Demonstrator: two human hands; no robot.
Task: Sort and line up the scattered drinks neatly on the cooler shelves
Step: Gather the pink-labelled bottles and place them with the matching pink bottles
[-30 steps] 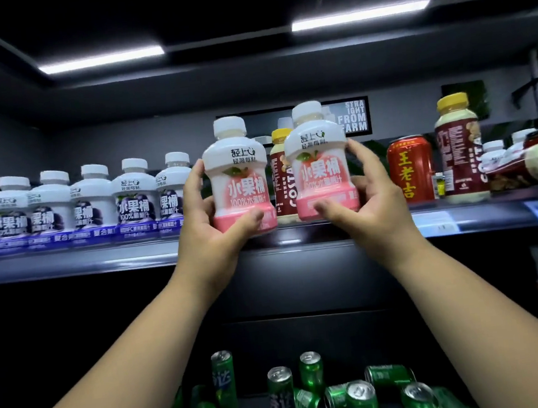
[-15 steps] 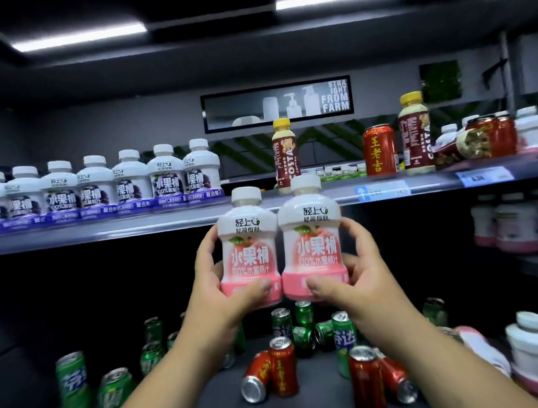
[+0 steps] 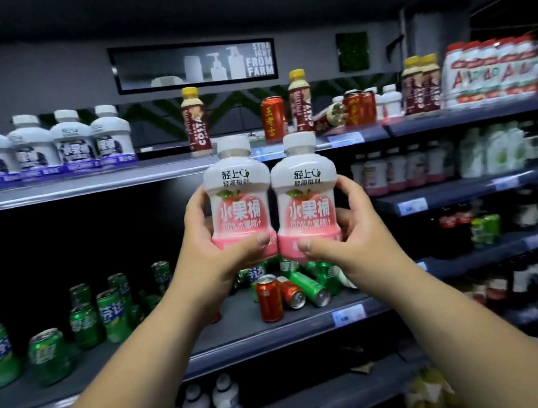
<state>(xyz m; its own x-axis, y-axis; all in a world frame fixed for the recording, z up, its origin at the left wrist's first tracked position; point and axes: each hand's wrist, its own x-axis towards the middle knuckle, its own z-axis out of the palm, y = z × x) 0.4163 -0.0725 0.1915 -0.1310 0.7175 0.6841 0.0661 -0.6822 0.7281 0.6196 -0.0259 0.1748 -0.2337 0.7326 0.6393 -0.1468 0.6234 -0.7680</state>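
Two squat white bottles with pink peach labels are held side by side in the air in front of the shelves. My left hand [image 3: 215,259] grips the left pink bottle [image 3: 239,203]; my right hand [image 3: 347,238] grips the right pink bottle [image 3: 305,200]. The bottles touch each other and stand upright. Behind them, the top shelf [image 3: 158,170] carries a row of white bottles with purple labels [image 3: 49,147] on the left, and scattered brown Costa bottles [image 3: 196,125] and red cans [image 3: 273,117] further right.
The middle shelf [image 3: 274,332] holds upright green cans [image 3: 84,319] on the left and a heap of tipped green and red cans [image 3: 289,288] under my hands. To the right stand shelves with pink bottles [image 3: 397,170] and dark bottles. White bottles [image 3: 212,405] sit on the lowest shelf.
Both hands carried the two pink bottles down and away from the top shelf. The view has swung right and pulled back, showing the right-hand shelves.
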